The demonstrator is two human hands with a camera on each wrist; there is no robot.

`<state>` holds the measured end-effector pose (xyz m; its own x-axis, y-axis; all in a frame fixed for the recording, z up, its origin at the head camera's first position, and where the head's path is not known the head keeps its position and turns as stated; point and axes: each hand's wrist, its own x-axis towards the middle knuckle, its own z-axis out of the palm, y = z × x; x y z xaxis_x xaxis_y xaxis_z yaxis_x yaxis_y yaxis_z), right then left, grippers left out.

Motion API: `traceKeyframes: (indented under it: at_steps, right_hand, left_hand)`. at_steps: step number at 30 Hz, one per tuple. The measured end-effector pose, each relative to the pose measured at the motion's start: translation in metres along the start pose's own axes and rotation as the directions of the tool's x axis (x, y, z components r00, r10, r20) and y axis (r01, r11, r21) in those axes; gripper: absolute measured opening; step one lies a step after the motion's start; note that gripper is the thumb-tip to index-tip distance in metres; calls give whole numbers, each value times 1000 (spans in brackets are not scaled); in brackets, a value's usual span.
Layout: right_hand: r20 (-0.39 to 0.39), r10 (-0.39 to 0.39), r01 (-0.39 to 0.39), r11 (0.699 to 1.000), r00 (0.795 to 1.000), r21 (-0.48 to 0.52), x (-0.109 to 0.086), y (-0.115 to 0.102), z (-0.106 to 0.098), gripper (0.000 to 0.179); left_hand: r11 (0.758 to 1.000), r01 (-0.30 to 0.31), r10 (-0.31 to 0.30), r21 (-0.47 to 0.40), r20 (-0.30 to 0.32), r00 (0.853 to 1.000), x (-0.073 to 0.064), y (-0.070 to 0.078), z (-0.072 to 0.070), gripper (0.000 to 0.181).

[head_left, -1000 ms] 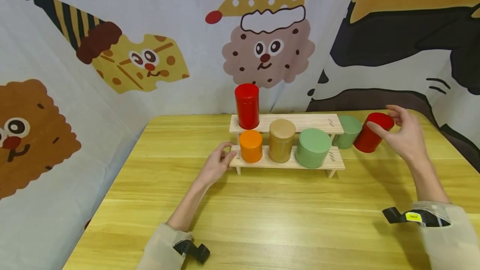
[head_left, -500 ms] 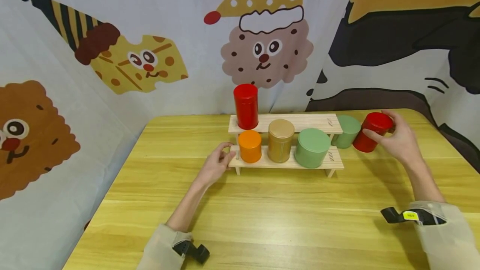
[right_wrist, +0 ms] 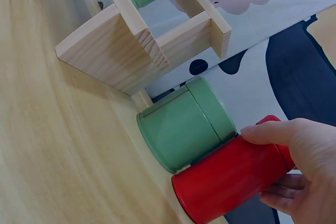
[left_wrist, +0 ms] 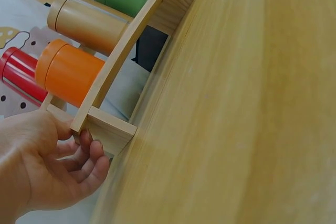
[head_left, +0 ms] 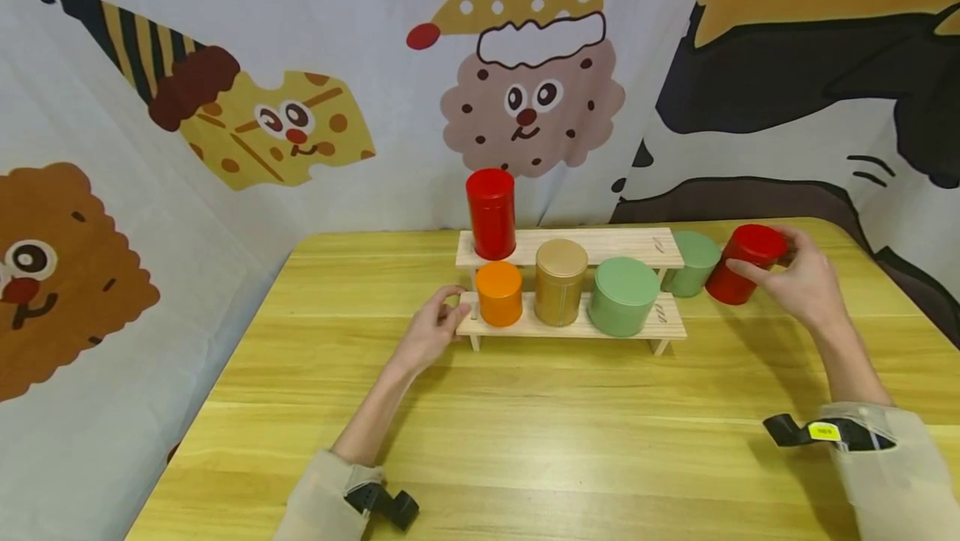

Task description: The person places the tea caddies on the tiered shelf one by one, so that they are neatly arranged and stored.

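At the left end of a two-tier wooden shelf (head_left: 630,247), my left hand (head_left: 427,333) pinches the lower board between thumb and fingers (left_wrist: 86,163). To the right of the shelf my right hand (head_left: 806,283) grips a red tin (right_wrist: 231,179) near its lid, thumb on one side and fingers on the other. The red tin stands on the table beside a green tin (right_wrist: 186,124). On the lower board are an orange tin (head_left: 499,295), a gold tin (head_left: 560,287) and a wide green tin (head_left: 622,299). Another red tin (head_left: 492,216) stands on the upper board's left end.
Everything rests on a wood-grain table (head_left: 525,433). Behind it hangs a white cloth (head_left: 315,16) printed with cartoon biscuits and cheese. A black camera band (head_left: 378,503) is worn on the left sleeve, another band (head_left: 832,433) on the right one.
My right hand has moved slightly left and its fingers have closed around the red tin. My left hand keeps its hold on the shelf. The tins have not visibly moved.
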<state>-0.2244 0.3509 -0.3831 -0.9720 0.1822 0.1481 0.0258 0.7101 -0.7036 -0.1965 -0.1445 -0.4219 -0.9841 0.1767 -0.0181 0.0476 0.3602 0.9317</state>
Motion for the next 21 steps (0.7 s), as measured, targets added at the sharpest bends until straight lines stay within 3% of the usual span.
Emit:
traceKeyframes:
  at_steps: [12, 21]
  right_hand:
    - [-113, -25, 27, 999, 993, 21, -4, -10, -10, 82]
    - [-224, -15, 29, 998, 974, 61, -12, -26, -21, 76]
  left_hand:
    - [1000, -1, 1, 0, 5, 1000, 0, 0, -1, 41]
    - [1000, 12, -12, -1, 0, 1000, 2, 0, 0, 41]
